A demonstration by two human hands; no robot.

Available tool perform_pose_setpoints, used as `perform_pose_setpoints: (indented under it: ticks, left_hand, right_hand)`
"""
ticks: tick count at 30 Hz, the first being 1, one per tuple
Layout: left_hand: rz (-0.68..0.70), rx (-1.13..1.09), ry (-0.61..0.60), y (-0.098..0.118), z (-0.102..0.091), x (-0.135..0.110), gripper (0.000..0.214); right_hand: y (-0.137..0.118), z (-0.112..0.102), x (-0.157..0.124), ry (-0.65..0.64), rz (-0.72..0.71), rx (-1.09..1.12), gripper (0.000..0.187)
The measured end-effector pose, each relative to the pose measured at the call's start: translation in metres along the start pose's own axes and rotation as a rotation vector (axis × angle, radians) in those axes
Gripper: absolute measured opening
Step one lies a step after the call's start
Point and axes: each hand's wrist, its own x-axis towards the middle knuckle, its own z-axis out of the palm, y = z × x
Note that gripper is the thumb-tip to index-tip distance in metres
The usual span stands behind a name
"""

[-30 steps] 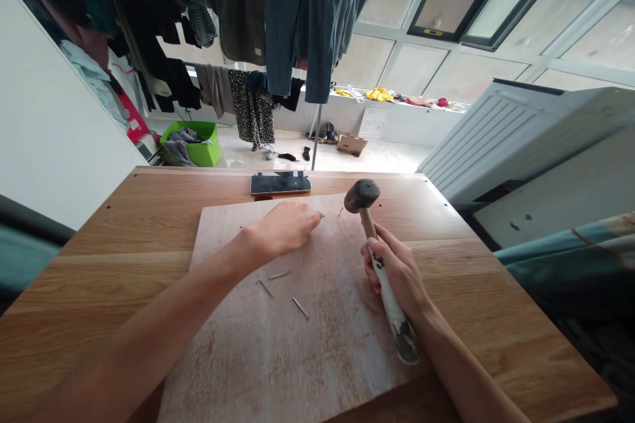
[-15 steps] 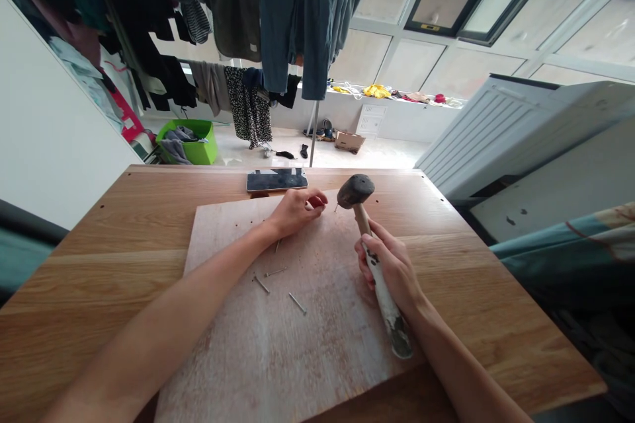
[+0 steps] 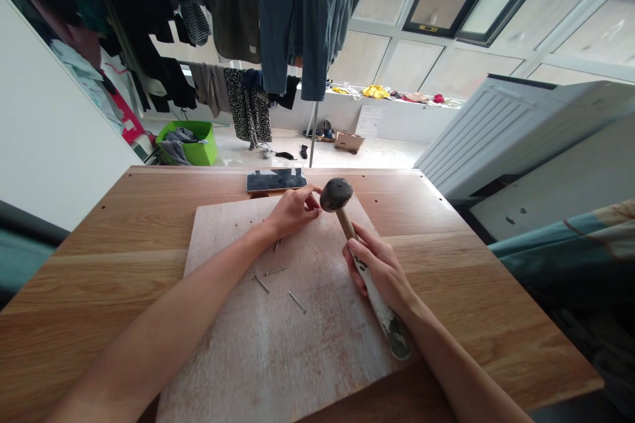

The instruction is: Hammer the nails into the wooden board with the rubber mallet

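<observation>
1. While clamped round the pale handle of the hammer [image 3: 346, 225], holds it in the right hand [image 3: 380, 271] at a slant: dark head raised and farthest from the body, scuffed butt end low over the board [image 3: 297, 357].
2. Grips at mid-handle, fingers curled fully shut about the wood.
3. Rests the left hand [image 3: 292, 211] on the far part of the board, forearm stretched across it from the near left.
4. Pinches thumb and fingertips [image 3: 312, 198] together; too small to tell what, if anything, sits between them.
5. Hammer head just to the right of those pinched fingertips; touching or barely apart, cannot tell.
6. Hands apart from each other: left farther out, right nearer the body.
7. Loose on the board by the left forearm: a few nails [image 3: 297, 302], lying flat, one close under the wrist.
8. Beneath everything, a wooden table [image 3: 124, 225], with the board flat on its middle and reaching toward the near edge.
9. Just past the board's far edge, on the table: a phone [image 3: 276, 180], face up, screen dark.
10. On the floor beyond: a green basket [image 3: 198, 152] with cloth in it.
11. Overhead at the back: clothes [image 3: 278, 13] hung in a row before the windows.
12. Off to the right: a white slatted panel [image 3: 496, 132], set at a tilt.
</observation>
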Motion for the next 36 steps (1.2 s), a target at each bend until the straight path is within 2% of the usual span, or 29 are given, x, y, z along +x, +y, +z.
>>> perform_pose_setpoints:
  ticks: [3,6,9,12,14,17,20,24,26,32,36]
  left_hand:
    - [-0.014,-0.02,-0.019,0.001,-0.001,0.001,0.034]
    - [-0.004,0.006,-0.08,0.005,-0.014,0.0,0.037]
    - [-0.006,0.241,-0.185,0.017,-0.041,-0.007,0.025]
    - [-0.098,0.597,-0.362,0.035,-0.064,-0.02,0.017]
    - [-0.136,0.756,-0.449,0.049,-0.069,-0.03,0.012]
    - [-0.102,0.838,-0.496,0.064,-0.063,-0.036,0.008]
    - [-0.05,0.786,-0.482,0.065,-0.054,-0.033,0.011]
    - [-0.066,0.578,-0.351,0.049,-0.05,-0.022,0.008]
    - [-0.073,0.51,-0.328,0.04,-0.051,-0.019,0.01]
    - [0.011,0.489,-0.33,0.032,-0.056,-0.018,0.016]
    - [0.038,0.506,-0.29,0.03,-0.049,-0.018,0.018]
  right_hand:
    - [0.0,0.0,0.001,0.012,0.001,0.006,0.045]
    - [0.0,0.0,0.001,0.007,0.014,0.005,0.045]
    - [-0.001,0.0,0.0,0.02,0.016,0.048,0.046]
    - [0.0,0.0,0.0,0.053,0.004,0.061,0.046]
    - [0.0,-0.001,0.0,0.055,0.002,0.058,0.046]
    - [0.001,-0.001,0.0,0.05,0.002,0.061,0.046]
    - [-0.001,0.0,0.0,0.063,0.001,0.058,0.047]
    - [-0.002,0.0,-0.001,0.088,0.005,0.044,0.047]
    - [-0.002,-0.001,0.0,0.092,0.004,0.044,0.047]
    - [0.001,-0.002,0.001,0.073,-0.001,0.042,0.051]
    - [0.003,-0.002,0.002,0.063,-0.005,0.03,0.053]
